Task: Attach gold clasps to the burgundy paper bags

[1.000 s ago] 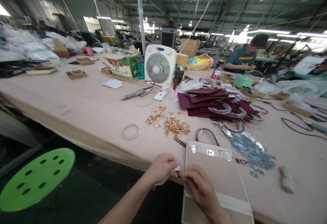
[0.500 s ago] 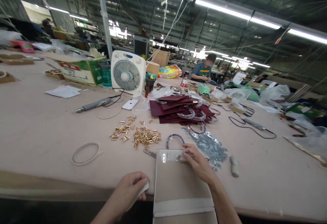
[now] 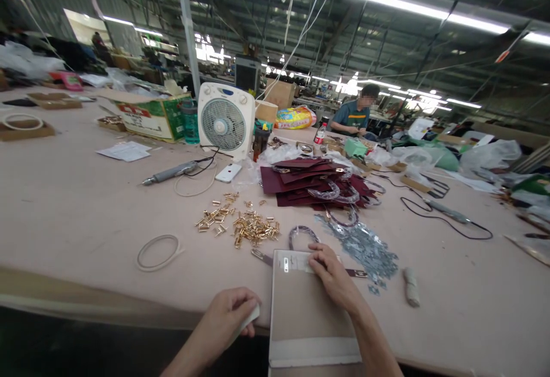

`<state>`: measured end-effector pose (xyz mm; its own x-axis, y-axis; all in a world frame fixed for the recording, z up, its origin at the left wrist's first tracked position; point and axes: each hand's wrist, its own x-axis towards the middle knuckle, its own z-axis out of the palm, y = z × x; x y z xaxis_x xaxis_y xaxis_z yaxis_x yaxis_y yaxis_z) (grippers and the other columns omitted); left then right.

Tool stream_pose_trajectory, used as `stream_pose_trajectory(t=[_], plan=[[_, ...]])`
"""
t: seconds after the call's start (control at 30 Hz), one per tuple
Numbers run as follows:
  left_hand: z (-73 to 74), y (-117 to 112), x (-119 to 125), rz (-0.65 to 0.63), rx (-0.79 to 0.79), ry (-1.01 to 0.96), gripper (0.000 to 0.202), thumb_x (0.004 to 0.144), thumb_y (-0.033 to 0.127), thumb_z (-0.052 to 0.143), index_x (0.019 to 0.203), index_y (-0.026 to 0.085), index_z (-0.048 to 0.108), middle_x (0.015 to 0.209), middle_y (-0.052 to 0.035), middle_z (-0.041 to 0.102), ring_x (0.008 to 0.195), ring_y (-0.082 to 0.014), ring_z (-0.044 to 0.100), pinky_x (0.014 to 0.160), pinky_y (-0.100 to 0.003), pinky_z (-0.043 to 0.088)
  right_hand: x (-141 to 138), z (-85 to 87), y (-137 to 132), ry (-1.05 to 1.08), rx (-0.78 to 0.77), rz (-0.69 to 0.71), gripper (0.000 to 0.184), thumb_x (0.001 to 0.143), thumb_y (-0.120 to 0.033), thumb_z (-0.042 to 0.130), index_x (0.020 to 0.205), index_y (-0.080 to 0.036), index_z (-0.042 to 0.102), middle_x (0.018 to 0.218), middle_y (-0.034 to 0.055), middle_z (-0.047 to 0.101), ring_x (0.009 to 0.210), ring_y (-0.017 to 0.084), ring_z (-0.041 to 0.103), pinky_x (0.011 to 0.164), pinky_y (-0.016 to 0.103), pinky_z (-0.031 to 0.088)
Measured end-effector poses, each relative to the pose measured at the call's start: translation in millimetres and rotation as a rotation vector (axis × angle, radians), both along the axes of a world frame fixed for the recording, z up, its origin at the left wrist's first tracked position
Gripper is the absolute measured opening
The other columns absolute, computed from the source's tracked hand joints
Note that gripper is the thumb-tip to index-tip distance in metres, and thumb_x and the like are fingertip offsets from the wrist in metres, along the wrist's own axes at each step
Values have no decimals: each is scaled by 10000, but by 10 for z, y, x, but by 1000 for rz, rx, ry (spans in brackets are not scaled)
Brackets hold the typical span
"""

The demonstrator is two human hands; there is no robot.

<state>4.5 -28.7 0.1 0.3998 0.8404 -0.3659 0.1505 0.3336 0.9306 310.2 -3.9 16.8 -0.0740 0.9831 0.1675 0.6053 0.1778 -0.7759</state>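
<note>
A beige handbag panel (image 3: 309, 319) lies in front of me, its lower part running past the table edge. Near its top is a pale patch (image 3: 296, 261) with a small metal slot at the left. My right hand (image 3: 329, 271) rests on that patch, fingers bent and pressed together; whatever may be under the fingertips is hidden. A plastic-wrapped purple handle (image 3: 303, 231) and dark straps with metal ends stick out beyond the top. Left of the panel, my left hand (image 3: 236, 314) is closed around a small whitish flat piece (image 3: 251, 315), mostly covered by the fingers.
Gold fittings (image 3: 253, 229) and grey metal plates (image 3: 369, 254) lie in heaps beyond the panel. Behind them are burgundy bag pieces (image 3: 296, 182), a fan (image 3: 226, 119) and a phone (image 3: 228, 172). Corded tools (image 3: 169, 173) lie at both sides. A co-worker (image 3: 354, 114) sits further back.
The whole view has shifted, so the scene sits further right. The right hand's fingers have moved slightly over the pale patch. My left hand keeps its grip on the whitish piece.
</note>
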Motion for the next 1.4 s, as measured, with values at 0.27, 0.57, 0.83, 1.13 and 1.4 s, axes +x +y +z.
stream_pose_trajectory(t=[0.27,0.57,0.83,1.13,1.4], plan=[[38,2,10,-7,-4,8,439,795,567,617,879,143,688,587,-24,686,561,-176,643,596,-278,457,34,-12,12,-4,-29,12,277,1032,-425,521,880,-235,652,1336,95,598,1313,278,530,1156,497,370],[2,-8,-10,-23,15,4,492,800,623,641,889,143,698,623,-20,676,588,-181,650,617,-285,472,59,-64,-4,-91,13,51,176,986,-377,596,1082,-259,685,1364,91,607,1355,277,507,1202,495,353],[-6,-28,-35,-39,100,-83,469,891,601,608,980,150,702,692,-12,682,647,-168,643,658,-278,484,44,-128,58,-121,42,-52,327,977,-402,610,1261,-253,672,1297,95,685,1267,291,585,1154,503,409],[113,-174,-78,9,121,-207,427,940,541,641,1073,145,733,854,-64,731,829,-187,674,793,-290,514,-107,-421,136,-193,241,-315,331,996,-450,536,1114,-233,755,1145,108,758,1116,306,659,1042,494,484],[507,-310,-173,-122,303,90,588,996,351,554,1563,222,466,840,12,689,678,-133,581,749,-276,475,-124,-378,83,-138,316,-419,373,988,-447,508,1153,-195,728,1160,126,749,1093,303,680,1012,494,516]])
